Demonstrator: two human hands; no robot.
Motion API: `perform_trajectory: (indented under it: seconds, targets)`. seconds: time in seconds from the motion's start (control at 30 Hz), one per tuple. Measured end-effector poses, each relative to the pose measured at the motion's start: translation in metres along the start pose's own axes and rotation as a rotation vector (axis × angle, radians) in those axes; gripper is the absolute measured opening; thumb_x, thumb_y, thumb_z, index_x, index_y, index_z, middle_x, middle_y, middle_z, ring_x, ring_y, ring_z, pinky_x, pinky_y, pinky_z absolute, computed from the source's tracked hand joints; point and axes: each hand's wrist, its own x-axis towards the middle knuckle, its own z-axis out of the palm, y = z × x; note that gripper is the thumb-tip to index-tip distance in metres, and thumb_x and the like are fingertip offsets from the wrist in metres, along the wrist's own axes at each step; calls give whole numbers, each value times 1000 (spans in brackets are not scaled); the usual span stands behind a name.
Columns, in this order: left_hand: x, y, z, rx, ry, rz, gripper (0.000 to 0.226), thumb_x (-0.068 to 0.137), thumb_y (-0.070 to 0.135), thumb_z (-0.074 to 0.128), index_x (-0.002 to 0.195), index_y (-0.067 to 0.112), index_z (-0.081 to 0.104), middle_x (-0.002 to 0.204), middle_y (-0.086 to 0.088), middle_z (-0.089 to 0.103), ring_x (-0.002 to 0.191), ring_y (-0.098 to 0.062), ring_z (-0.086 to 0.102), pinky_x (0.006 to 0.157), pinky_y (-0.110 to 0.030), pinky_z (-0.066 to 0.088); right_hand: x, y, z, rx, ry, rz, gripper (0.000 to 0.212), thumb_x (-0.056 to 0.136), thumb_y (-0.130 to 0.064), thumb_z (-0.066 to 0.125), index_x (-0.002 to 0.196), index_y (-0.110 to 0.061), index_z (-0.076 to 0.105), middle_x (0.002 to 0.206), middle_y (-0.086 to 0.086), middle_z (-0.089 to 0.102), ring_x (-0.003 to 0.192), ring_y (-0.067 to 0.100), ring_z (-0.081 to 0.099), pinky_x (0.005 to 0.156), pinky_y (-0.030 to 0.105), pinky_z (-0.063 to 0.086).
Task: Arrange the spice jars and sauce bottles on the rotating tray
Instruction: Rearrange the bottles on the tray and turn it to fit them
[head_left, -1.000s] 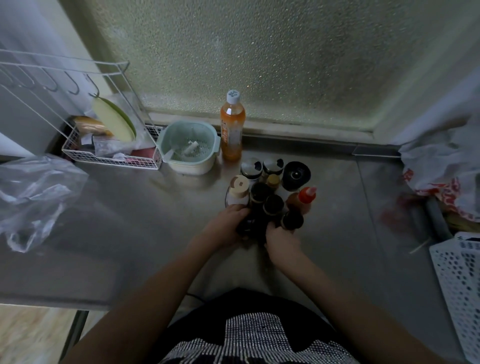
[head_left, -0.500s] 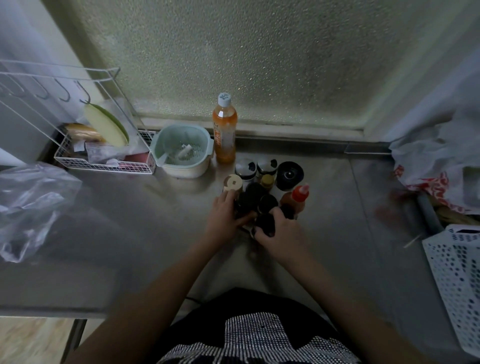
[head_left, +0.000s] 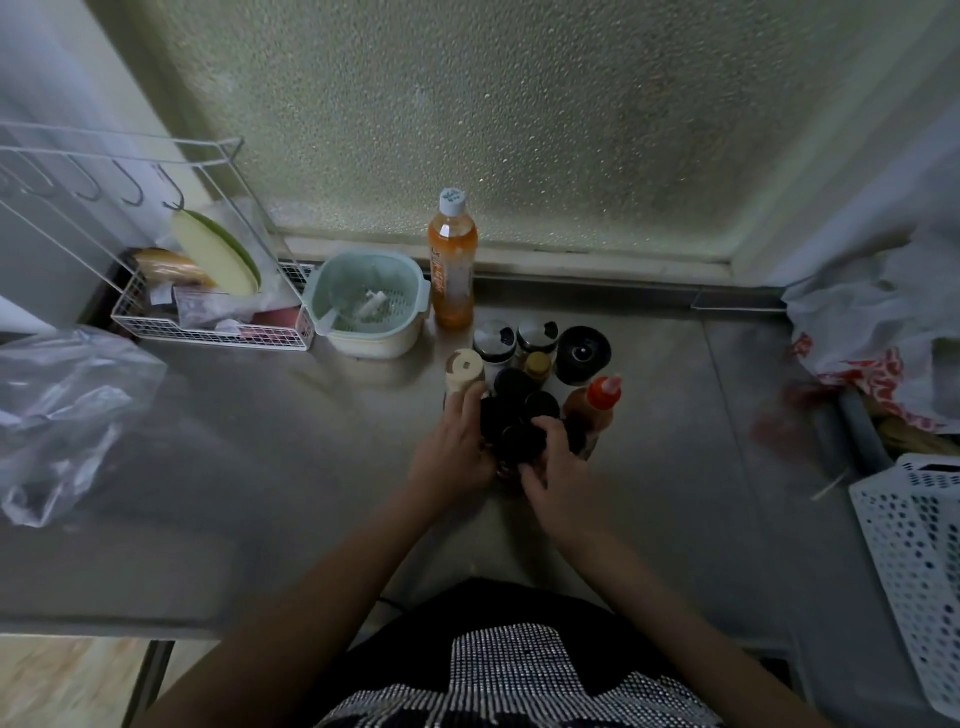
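At the centre of the frame, both hands are reaching into a tight cluster of dark-capped jars (head_left: 511, 415) standing on the steel table (head_left: 270, 467); the tray under them is hidden. The left hand (head_left: 452, 452) is resting w/ fingers (head_left: 470, 402) curled against the beige-capped bottle (head_left: 466, 370), and the right hand (head_left: 558, 467) is wrapping a black-lidded jar (head_left: 522, 441) at the cluster's lower edge. The red-capped sauce bottle (head_left: 597, 408) is standing just right of them, and an orange drink bottle (head_left: 452, 265) is standing apart, above the cluster, by the window.

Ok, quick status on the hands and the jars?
Left hand and right hand both on the cluster of dark-capped jars. Exact grip unclear. Orange drink bottle stands apart behind; nothing blocking.
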Motion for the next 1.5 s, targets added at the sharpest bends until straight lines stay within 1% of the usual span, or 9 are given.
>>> perform_trajectory:
  seconds: [0.13, 0.27, 0.53, 0.73, 0.97, 1.13, 1.27, 1.4, 1.5]
  targets:
    - [-5, -8, -4, 219, -65, 142, 90, 70, 52, 63, 143, 25, 18, 134, -16, 30, 118, -36, 46, 90, -46, 52, 3, 18, -23, -29, 113, -16, 49, 85, -19, 61, 126, -25, 35, 86, 6, 59, 69, 22, 60, 56, 27, 38]
    - [-2, -7, 0, 296, -82, 156, 102, 61, 69, 59, 145, 27, 16, 137, -16, 26, 119, -36, 45, 91, -45, 52, 16, 35, -33, -230, -215, 41, 63, 81, -29, 66, 132, -20, 31, 111, 16, 59, 94, 33, 61, 72, 34, 46]
    - [-5, -1, 4, 151, 57, 136, 82, 67, 37, 76, 133, 6, 38, 128, -27, 35, 96, -40, 61, 71, -44, 59, 19, 37, -14, -2, -127, 43, 50, 80, -30, 70, 120, -16, 43, 110, 13, 61, 96, 31, 61, 71, 29, 41]
    - [-11, -5, 0, 10, 117, 121, 70, 74, 14, 74, 125, 10, 26, 127, -31, 32, 101, -43, 56, 75, -49, 57, 10, 39, -11, 70, -103, 54, 57, 79, -22, 71, 124, -9, 38, 107, 16, 62, 84, 35, 64, 72, 38, 51]
    - [-9, -27, -3, -95, 64, -87, 51, 67, 19, 80, 104, 7, 48, 105, -9, 45, 84, -17, 52, 70, -24, 42, 4, 60, -25, 93, 26, 108, 24, 77, -11, 73, 82, -5, 50, 71, 16, 60, 63, 29, 57, 54, 11, 36]
    - [0, -29, 4, -15, -156, -52, 37, 73, 24, 75, 104, 6, 65, 124, -14, 52, 107, -27, 55, 87, -24, 40, 17, 61, -27, 160, 151, 236, 56, 67, -36, 80, 103, -27, 38, 99, -5, 56, 74, 7, 58, 59, 20, 45]
    - [4, -33, 4, 40, -196, -64, 32, 76, 26, 71, 100, 5, 67, 123, -11, 54, 103, -27, 59, 89, -36, 51, 35, 65, -24, 172, 107, 128, 46, 68, -46, 72, 103, -41, 41, 97, -8, 58, 87, 9, 57, 67, 17, 41]
    - [2, -34, 7, 133, -296, -70, 25, 80, 28, 65, 97, 10, 67, 104, -11, 66, 97, -26, 61, 82, -35, 51, 41, 66, -26, 167, 32, 129, 50, 70, -27, 73, 107, -35, 41, 91, -14, 57, 87, 13, 61, 66, 12, 41]
    - [1, -34, 11, 106, -318, -98, 18, 80, 28, 65, 91, 14, 68, 95, -8, 68, 87, -22, 63, 78, -34, 54, 39, 62, -41, 215, 71, 155, 54, 73, -18, 70, 115, -31, 39, 107, -4, 56, 101, 19, 57, 85, 30, 47]
